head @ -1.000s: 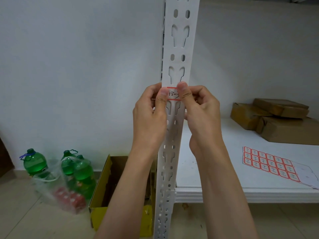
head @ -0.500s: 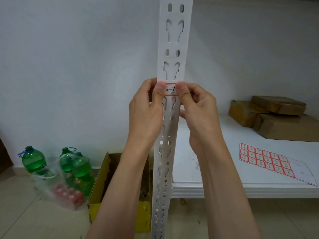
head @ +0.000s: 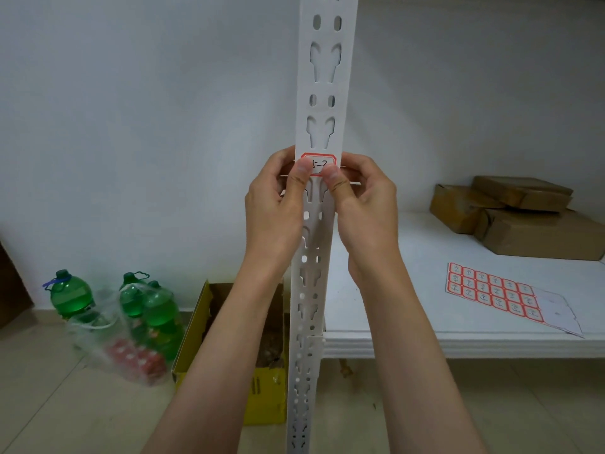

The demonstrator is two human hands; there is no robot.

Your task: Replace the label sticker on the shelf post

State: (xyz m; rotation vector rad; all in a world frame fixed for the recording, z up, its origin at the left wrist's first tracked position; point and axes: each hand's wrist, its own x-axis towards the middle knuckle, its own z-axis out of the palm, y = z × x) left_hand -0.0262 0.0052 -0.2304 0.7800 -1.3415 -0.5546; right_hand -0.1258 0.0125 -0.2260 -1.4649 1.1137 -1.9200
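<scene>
Both thumbs have slid to the lower edge of the label sticker (head: 318, 164), uncovering its red border and handwriting. Left hand (head: 273, 208) and right hand (head: 365, 204) curl round the shelf post (head: 322, 80), thumbs pressing the sticker flat against the post's front face. Judged nearly complete: sticker placed, final smoothing remains. Spare label sheet (head: 494, 294) lies near the shelf's (head: 425, 253) front edge.

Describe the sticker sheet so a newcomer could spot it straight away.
Start at the white shelf board right of the perforated post. The sticker sheet lies flat near its front edge, before the brown boxes. Only it carries a grid of red-bordered labels.
</scene>
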